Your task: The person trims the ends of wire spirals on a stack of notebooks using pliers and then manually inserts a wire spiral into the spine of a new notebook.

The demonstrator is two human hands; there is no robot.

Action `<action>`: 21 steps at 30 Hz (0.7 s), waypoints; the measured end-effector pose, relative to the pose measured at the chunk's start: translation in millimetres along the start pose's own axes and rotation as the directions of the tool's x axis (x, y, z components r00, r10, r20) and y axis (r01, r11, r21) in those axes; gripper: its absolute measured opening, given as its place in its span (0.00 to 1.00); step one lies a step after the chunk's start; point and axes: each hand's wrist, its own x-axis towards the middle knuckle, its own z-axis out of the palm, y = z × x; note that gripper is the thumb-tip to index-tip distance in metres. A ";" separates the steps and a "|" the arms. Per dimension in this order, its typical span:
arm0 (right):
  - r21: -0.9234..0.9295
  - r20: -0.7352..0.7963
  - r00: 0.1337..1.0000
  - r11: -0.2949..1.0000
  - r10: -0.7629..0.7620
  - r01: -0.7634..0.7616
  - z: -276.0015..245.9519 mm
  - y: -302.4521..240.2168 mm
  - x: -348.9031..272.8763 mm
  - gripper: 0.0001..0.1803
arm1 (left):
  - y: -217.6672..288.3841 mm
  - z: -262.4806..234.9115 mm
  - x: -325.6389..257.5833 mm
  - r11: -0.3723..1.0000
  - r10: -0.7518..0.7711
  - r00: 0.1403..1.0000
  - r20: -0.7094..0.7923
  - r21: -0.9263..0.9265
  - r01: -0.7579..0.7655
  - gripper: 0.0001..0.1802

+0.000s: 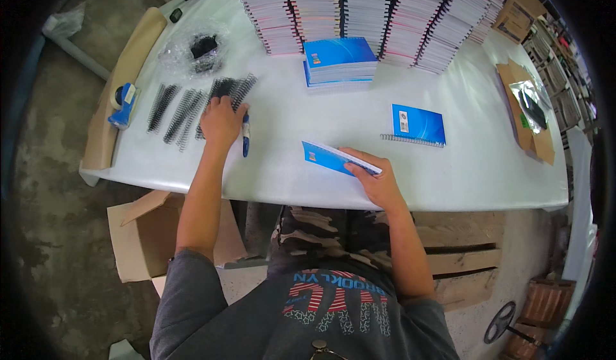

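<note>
My right hand (378, 181) grips a small blue-covered notebook (330, 158) by its right end, thumb on the cover, held tilted above the table's near side. No coil shows along its visible edges. Over at the left, my left hand (221, 121) reaches onto a pile of black spiral binding coils (242, 90), fingertips touching them and thumb apart. More coils (184, 116) lie in bunches beside it. A blue marker (246, 135) lies just right of that hand. To the right rests a blue notebook (420, 126) with a spiral along its near edge.
Behind stands a stack of blue-covered pads (340, 65), backed by tall stacks of bound books (366, 13). Bubble wrap (186, 49), a blue tape dispenser (123, 106) and a brown roll (125, 90) line the left. Flattened cardboard (525, 113) lies right; an open box (151, 231) sits below.
</note>
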 end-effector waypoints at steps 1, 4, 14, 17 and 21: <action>-0.029 -0.001 1.000 1.000 0.000 0.000 -0.7 -0.9 1.2 0.15 | -5.0 1.2 3.4 0.995 -0.086 0.988 0.125 0.069 0.078 0.15; -0.010 -0.047 0.999 1.000 -0.028 0.027 -10.1 4.2 2.9 0.15 | 2.5 -4.1 10.7 0.995 -0.091 0.974 0.206 -0.015 0.096 0.17; 0.032 -0.054 0.997 0.998 -0.058 0.060 -13.7 11.3 2.3 0.16 | 68.6 -59.9 -32.0 0.653 0.342 0.802 0.490 -0.737 0.172 0.12; 0.040 -0.065 0.995 0.996 -0.082 0.084 -9.8 12.8 2.6 0.16 | 73.6 -56.2 -50.3 0.612 0.410 0.693 0.593 -0.742 0.273 0.16; 0.038 -0.063 0.994 0.995 -0.089 0.091 -7.6 9.8 3.4 0.16 | 68.4 -45.2 -51.1 0.623 0.414 0.768 0.489 -0.767 0.153 0.21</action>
